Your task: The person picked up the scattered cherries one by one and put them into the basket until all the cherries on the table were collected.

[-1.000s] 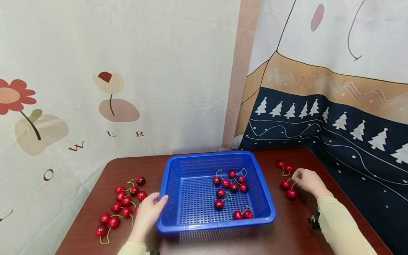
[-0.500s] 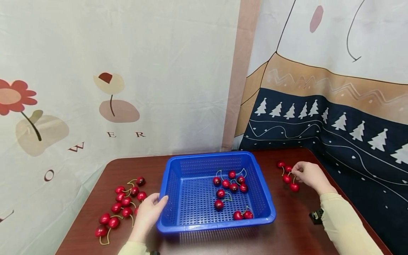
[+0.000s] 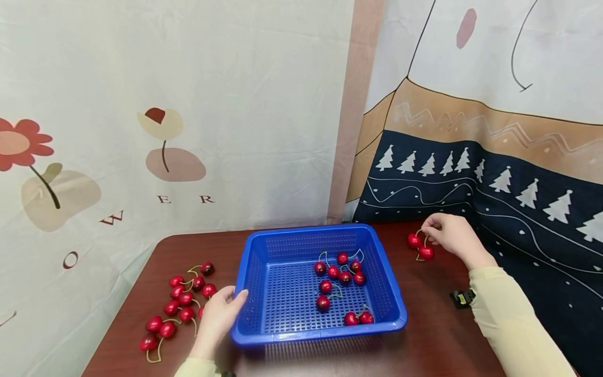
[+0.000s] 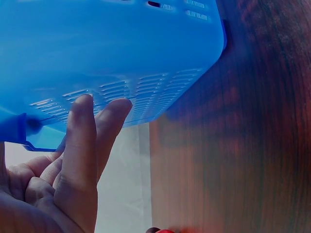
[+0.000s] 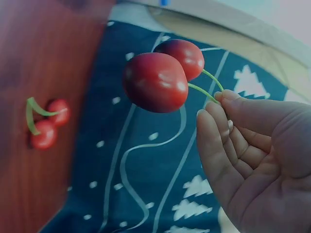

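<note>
My right hand (image 3: pixel 454 235) pinches the joined green stems of a pair of cherries (image 5: pixel 155 82) between thumb and fingertips. The red pair hangs raised at the table's right side. In the head view it covers most of another pair lying on the table; the right wrist view shows that pair of cherries (image 5: pixel 51 124) apart from it. My left hand (image 3: pixel 219 317) holds the left rim of a blue plastic basket (image 3: pixel 320 335), thumb at the rim and fingers (image 4: pixel 80 145) against the perforated outer wall. Several cherries (image 3: pixel 345 277) with stems lie inside, mostly toward the basket's right.
Several more cherries (image 3: pixel 171 306) lie in a loose group on the brown table (image 3: pixel 438 335), left of the basket. A printed curtain (image 3: pixel 264 115) hangs behind the table and along its right side.
My right hand has lifted the pair of cherries by its stems and moved toward the back of the table, over the other pair. The left hand and basket stay put.
</note>
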The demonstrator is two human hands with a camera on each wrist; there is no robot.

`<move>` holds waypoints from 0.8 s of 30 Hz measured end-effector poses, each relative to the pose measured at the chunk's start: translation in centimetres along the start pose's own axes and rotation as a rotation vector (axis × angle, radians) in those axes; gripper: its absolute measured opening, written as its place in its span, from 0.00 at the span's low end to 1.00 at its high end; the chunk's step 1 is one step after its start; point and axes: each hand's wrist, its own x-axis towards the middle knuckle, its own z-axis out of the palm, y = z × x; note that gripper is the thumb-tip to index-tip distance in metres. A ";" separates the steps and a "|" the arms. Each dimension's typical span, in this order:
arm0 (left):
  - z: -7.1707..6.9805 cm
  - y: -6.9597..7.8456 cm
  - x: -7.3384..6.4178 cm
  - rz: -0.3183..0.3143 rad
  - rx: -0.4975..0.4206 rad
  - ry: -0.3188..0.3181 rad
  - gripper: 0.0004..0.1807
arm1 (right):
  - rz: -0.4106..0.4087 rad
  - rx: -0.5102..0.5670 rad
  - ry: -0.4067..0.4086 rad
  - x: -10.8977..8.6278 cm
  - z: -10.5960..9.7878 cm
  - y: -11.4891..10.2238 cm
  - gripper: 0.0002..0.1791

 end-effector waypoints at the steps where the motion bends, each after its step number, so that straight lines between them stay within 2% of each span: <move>1: 0.0 0.0 0.0 0.000 0.000 0.000 0.21 | -0.009 -0.005 0.003 0.1 -0.2 -0.5 0.06; 10: 0.0 0.0 0.0 -0.003 0.004 -0.002 0.22 | -0.101 -0.031 0.030 1.4 -0.7 -4.2 0.05; 19: 0.2 -0.3 0.1 0.031 -0.014 0.015 0.17 | -0.162 0.012 0.025 2.6 0.4 -7.3 0.04; 24: 0.1 -0.4 0.2 0.018 -0.018 0.007 0.18 | -0.181 0.026 -0.005 3.0 1.2 -8.8 0.04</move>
